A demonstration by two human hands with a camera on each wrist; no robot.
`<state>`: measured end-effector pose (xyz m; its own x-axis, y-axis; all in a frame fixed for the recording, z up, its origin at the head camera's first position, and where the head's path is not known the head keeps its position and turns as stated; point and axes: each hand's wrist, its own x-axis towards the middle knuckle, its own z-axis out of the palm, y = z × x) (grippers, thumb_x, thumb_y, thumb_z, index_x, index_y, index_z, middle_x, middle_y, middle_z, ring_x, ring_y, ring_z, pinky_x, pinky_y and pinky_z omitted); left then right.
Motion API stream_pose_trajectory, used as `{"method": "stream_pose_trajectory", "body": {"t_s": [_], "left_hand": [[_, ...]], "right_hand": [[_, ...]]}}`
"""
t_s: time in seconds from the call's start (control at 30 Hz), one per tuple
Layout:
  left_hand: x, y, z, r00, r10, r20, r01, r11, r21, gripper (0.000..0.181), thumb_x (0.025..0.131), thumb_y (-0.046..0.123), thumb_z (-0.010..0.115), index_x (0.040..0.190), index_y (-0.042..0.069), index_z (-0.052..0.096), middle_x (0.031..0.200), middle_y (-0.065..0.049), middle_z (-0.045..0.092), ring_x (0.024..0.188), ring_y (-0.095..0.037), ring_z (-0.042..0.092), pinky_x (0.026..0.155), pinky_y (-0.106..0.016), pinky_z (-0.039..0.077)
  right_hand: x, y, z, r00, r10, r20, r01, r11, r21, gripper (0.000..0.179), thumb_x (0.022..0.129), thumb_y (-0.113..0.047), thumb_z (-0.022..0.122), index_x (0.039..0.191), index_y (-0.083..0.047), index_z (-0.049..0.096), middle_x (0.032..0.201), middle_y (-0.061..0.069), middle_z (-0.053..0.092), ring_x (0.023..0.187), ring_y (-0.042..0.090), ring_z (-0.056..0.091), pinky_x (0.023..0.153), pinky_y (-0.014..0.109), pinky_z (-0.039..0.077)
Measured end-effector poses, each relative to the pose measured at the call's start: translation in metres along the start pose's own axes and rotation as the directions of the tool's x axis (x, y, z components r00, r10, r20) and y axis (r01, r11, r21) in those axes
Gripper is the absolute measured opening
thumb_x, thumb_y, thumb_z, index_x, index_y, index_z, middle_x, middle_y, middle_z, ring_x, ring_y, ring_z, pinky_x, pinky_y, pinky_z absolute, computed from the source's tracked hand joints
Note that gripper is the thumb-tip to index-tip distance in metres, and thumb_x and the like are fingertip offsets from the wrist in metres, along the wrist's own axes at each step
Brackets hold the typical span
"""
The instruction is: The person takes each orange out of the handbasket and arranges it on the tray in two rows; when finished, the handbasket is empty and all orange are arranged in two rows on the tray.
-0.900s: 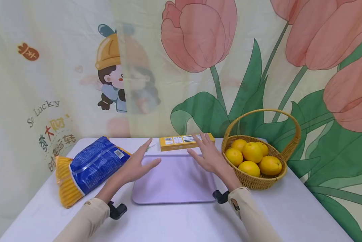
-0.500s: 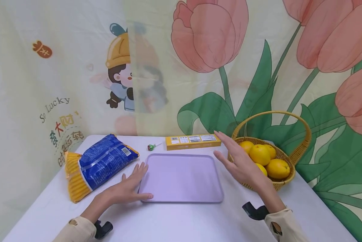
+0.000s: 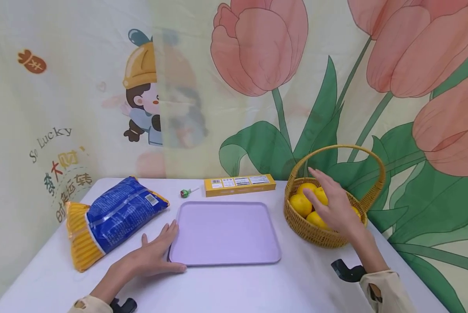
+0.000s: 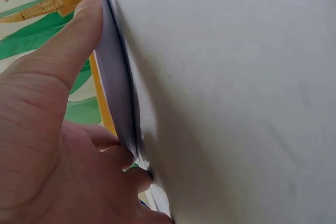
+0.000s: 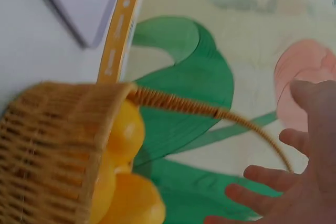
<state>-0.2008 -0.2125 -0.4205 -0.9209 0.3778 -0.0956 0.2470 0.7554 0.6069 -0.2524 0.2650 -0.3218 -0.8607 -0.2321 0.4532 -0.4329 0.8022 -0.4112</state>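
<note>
A lilac rectangular tray [image 3: 224,234] lies flat on the white table. At its left edge is my left hand [image 3: 151,256], thumb by the front corner and fingers stretched along the side. The left wrist view has the thumb and fingertips right at the tray's rim [image 4: 113,72]. My right hand [image 3: 333,206] hovers over a wicker basket [image 3: 308,230], fingers extended and holding nothing. Yellow-orange citrus fruits [image 3: 300,205] fill the basket; the hand hides some of them in the head view. The right wrist view shows the fingers spread beside the basket's arched handle [image 5: 184,103].
A blue and yellow packaged bag [image 3: 120,217] lies on the left of the table [image 3: 226,289]. Behind the tray are a lollipop [image 3: 185,193] and a long yellow box [image 3: 239,185]. A printed curtain [image 3: 190,161] hangs behind the table.
My left hand has come down from above the tray to its left edge. My right hand has moved right, from over the tray to over the basket. The lollipop is now uncovered.
</note>
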Motion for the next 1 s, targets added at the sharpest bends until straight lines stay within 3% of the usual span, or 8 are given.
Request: {"method": "stream_pose_trajectory", "body": {"t_s": [0.17, 0.3, 0.43, 0.77, 1.0], "left_hand": [[-0.001, -0.004, -0.004, 1.0, 0.005, 0.001, -0.005, 1.0, 0.002, 0.125, 0.088, 0.052, 0.087, 0.167, -0.012, 0.013, 0.175, -0.033, 0.007, 0.161, -0.055, 0.004, 0.109, -0.09, -0.013], [0.001, -0.005, -0.004, 1.0, 0.003, 0.009, -0.003, 1.0, 0.001, 0.126, 0.088, 0.051, 0.087, 0.167, -0.012, 0.013, 0.175, -0.033, 0.006, 0.161, -0.056, 0.004, 0.109, -0.09, -0.014], [0.003, -0.005, -0.003, 1.0, 0.004, 0.018, -0.004, 1.0, -0.006, 0.125, 0.088, 0.05, 0.088, 0.167, -0.012, 0.012, 0.175, -0.034, 0.006, 0.161, -0.057, 0.003, 0.109, -0.09, -0.014], [0.0, -0.009, 0.0, 1.0, 0.006, 0.017, -0.005, 0.999, -0.035, 0.126, 0.088, 0.052, 0.087, 0.167, -0.012, 0.013, 0.175, -0.034, 0.007, 0.161, -0.057, 0.003, 0.108, -0.09, -0.015], [0.004, -0.007, -0.001, 1.0, 0.013, 0.019, -0.012, 1.0, -0.029, 0.126, 0.087, 0.051, 0.087, 0.166, -0.013, 0.014, 0.174, -0.035, 0.008, 0.161, -0.057, 0.004, 0.108, -0.09, -0.016]], "right_hand": [[0.019, 0.037, -0.004, 0.992, 0.116, 0.045, -0.114, 0.993, -0.029, 0.08, 0.107, -0.038, 0.068, 0.169, -0.003, 0.031, 0.167, 0.035, 0.034, 0.149, 0.059, 0.035, 0.115, 0.081, 0.033], [0.027, 0.061, -0.006, 0.967, 0.22, 0.129, -0.212, 0.974, -0.077, 0.091, 0.103, -0.046, 0.073, 0.166, 0.004, 0.03, 0.163, 0.04, 0.035, 0.144, 0.061, 0.039, 0.114, 0.079, 0.037], [0.028, 0.071, -0.008, 0.941, 0.285, 0.183, -0.27, 0.957, -0.105, 0.097, 0.098, -0.05, 0.078, 0.161, 0.01, 0.035, 0.157, 0.041, 0.043, 0.138, 0.06, 0.046, 0.11, 0.075, 0.044], [0.029, 0.084, 0.002, 0.916, 0.352, 0.194, -0.347, 0.936, -0.06, 0.086, 0.093, -0.03, 0.086, 0.154, 0.014, 0.045, 0.145, 0.042, 0.052, 0.124, 0.054, 0.055, 0.103, 0.066, 0.053], [0.024, 0.091, 0.0, 0.924, 0.35, 0.154, -0.35, 0.936, -0.023, 0.082, 0.091, -0.027, 0.089, 0.15, 0.014, 0.05, 0.144, 0.043, 0.054, 0.128, 0.058, 0.054, 0.102, 0.068, 0.054]]}}
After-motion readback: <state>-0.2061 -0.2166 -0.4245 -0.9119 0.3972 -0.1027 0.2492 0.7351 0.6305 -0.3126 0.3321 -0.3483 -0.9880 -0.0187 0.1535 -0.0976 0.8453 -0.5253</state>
